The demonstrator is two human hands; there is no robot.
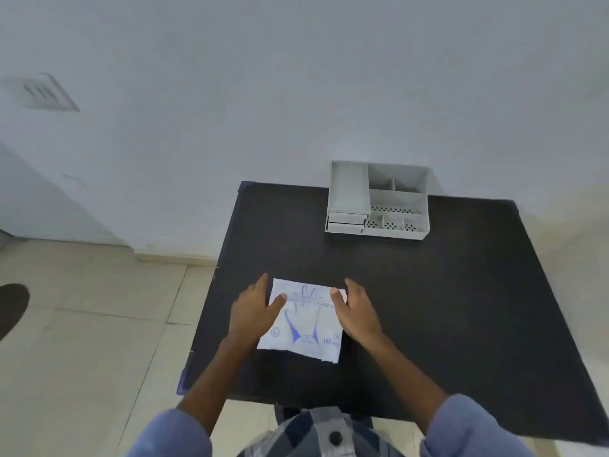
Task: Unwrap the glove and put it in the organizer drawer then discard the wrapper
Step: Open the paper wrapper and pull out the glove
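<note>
A white paper glove wrapper (304,321) with a blue hand drawing lies flat on the black table (428,291), near its front left. My left hand (253,311) rests on the wrapper's left edge, thumb on the paper, fingers spread. At the wrapper's upper right corner lies my right hand (357,311), its thumb touching the top edge. Neither hand has lifted it. The glove itself is hidden inside. A grey organizer (379,201) with two small closed drawers (346,223) at its front left stands at the table's far edge.
The organizer has several open compartments, some with perforated bottoms, and backs onto a white wall. Beige tiled floor lies left of the table, with a dark round object (11,308) at the far left. A vent (46,92) sits on the wall.
</note>
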